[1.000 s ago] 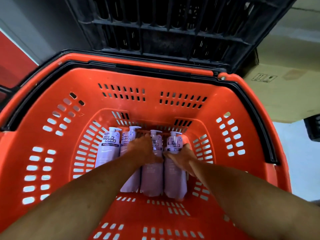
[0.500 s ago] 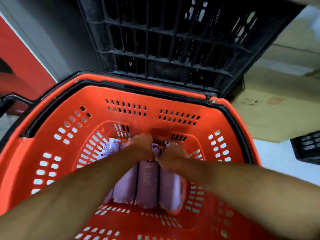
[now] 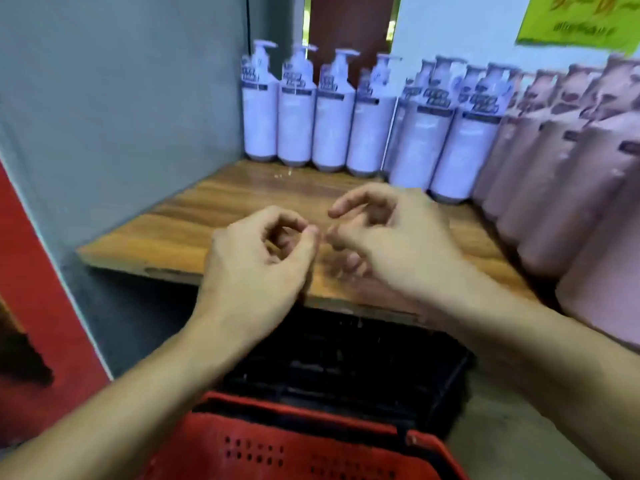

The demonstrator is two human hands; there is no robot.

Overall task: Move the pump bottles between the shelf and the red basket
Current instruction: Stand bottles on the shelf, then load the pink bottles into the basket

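Note:
Several lilac pump bottles [image 3: 332,112] stand upright in a row at the back of the wooden shelf [image 3: 166,233]. Both of my hands hover above the shelf's front half and hold nothing. My left hand [image 3: 263,254] has its fingers loosely curled, thumb near the index tip. My right hand [image 3: 391,237] is just to its right, fingers half bent and apart. The bottles stand well beyond both hands. Only the far rim of the red basket [image 3: 311,448] shows at the bottom edge, below my forearms; its inside is out of view.
Pink bottles [image 3: 561,157] fill the shelf's right side, up to the front edge. A grey wall [image 3: 121,109] closes the shelf's left side. A black crate [image 3: 346,365] sits under the shelf, behind the basket. A green sign [image 3: 581,19] hangs top right.
My hands have left the bottles lying in the basket and risen empty to the shelf. The view has swung up from the basket's inside to the shelf.

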